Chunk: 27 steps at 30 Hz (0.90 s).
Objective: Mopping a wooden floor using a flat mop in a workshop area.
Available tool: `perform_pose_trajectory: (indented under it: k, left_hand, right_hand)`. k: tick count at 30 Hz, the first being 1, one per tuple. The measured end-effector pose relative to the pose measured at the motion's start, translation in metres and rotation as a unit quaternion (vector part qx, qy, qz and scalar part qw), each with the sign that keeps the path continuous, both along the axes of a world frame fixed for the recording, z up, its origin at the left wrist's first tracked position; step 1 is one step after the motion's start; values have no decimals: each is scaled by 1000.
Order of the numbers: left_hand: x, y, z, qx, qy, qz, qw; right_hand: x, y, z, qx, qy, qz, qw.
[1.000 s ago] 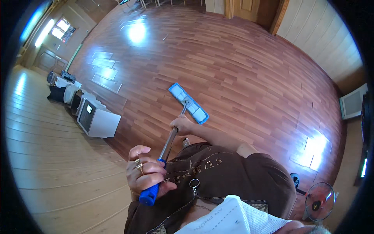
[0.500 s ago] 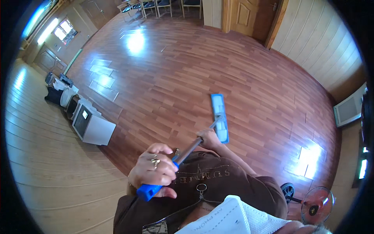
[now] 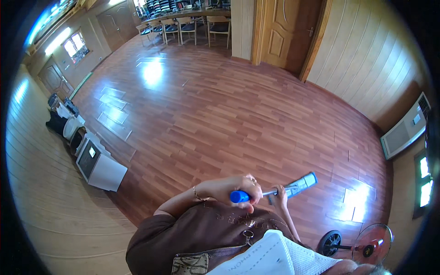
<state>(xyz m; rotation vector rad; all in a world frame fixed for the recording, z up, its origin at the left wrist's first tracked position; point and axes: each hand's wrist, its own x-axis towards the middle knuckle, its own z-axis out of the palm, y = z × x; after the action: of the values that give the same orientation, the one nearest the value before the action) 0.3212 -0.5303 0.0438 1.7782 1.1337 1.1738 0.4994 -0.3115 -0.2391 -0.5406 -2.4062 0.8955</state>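
A flat mop [image 3: 300,184] with a blue-edged, pale head rests on the wood-patterned floor, close by on the right. Its slim metal pole runs back toward my chest and ends in a blue grip [image 3: 239,196]. My left hand [image 3: 248,189], with a ring and a bracelet on that side, is closed around the upper end at the grip. Farther down, my right hand [image 3: 280,196] wraps around the pole just short of the mop head, hiding part of it.
Chairs [image 3: 187,27] line a long counter at the far side. At left, a white cabinet-like box [image 3: 106,172] stands by the wall among other items. A fan [image 3: 369,250] is at the lower right, a white appliance [image 3: 403,130] at the right wall, a wooden door [image 3: 286,34] ahead.
The mop head has swung right and nearer to me, turning from lengthwise to slanted. My left hand has moved right and forward, and my right hand right and nearer. The view has tilted up.
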Motion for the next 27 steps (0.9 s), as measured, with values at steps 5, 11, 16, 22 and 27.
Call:
perform_pose_trajectory:
  k: [5,11,16,22,27]
  left_hand:
    - [-9,4,-15,-13,-12,-23,1000]
    - [-27,-25,-7,-35,5,26,999]
    - [-41,-60,15,24,103,112,988]
    - [-46,-120,30,120,143,258,948]
    - [-35,-164,40,185,176,329,909]
  right_hand:
    - [-8,10,-21,-21,-29,-79,996]
    - [-52,8,-38,-25,-76,12,997]
    - [-114,-21,-7,-4,-90,108,990]
    - [-202,-93,10,50,-97,269,957]
    - [-258,-172,37,50,-177,422,888]
